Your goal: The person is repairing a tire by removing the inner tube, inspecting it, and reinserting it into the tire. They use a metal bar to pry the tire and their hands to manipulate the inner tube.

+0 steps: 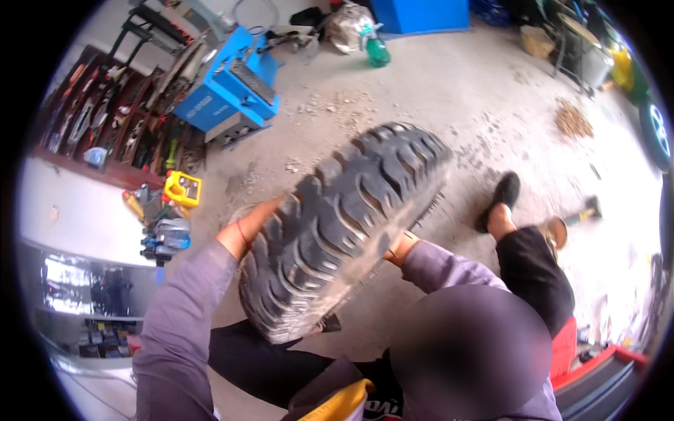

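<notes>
Knobby tyre held up between both hands over a workshop floor

The dusty black rubber tyre point(342, 228), deep chunky tread blocks, is tilted clear of the gritty concrete floor point(484, 105), so each side needs support. The left hand point(247, 226) braces its left sidewall; the right hand point(401, 247) its right. Both sets of fingers are hidden behind it, so I cannot tell their grip.

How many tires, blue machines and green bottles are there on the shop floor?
Tires: 1, the knobby black tire, gripped by the left hand and the right hand
Blue machines: 1, the blue machine
Green bottles: 1, the green bottle
Total: 3
</notes>
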The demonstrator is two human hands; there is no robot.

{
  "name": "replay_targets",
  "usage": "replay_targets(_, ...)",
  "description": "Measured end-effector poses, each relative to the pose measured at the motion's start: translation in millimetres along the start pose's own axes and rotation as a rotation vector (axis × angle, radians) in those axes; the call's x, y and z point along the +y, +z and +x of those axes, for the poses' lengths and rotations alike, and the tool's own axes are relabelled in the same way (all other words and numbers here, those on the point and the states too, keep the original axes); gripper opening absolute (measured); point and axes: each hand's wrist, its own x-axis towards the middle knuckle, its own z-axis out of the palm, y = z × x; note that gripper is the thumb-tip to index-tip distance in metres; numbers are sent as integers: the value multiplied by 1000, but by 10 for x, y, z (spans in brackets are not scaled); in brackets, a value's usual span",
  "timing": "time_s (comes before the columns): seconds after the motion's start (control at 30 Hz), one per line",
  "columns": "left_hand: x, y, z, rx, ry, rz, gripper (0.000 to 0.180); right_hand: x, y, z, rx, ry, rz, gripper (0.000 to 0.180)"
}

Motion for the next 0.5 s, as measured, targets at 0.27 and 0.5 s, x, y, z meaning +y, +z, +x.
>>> replay_targets(0.27,-332,218,518,-38,176,330,41,-24,-399,-288,-62,161,-215,47)
replay_targets(0.5,-647,525,603,92,417,126,35,8,-286,-382,-169,281,-215,48)
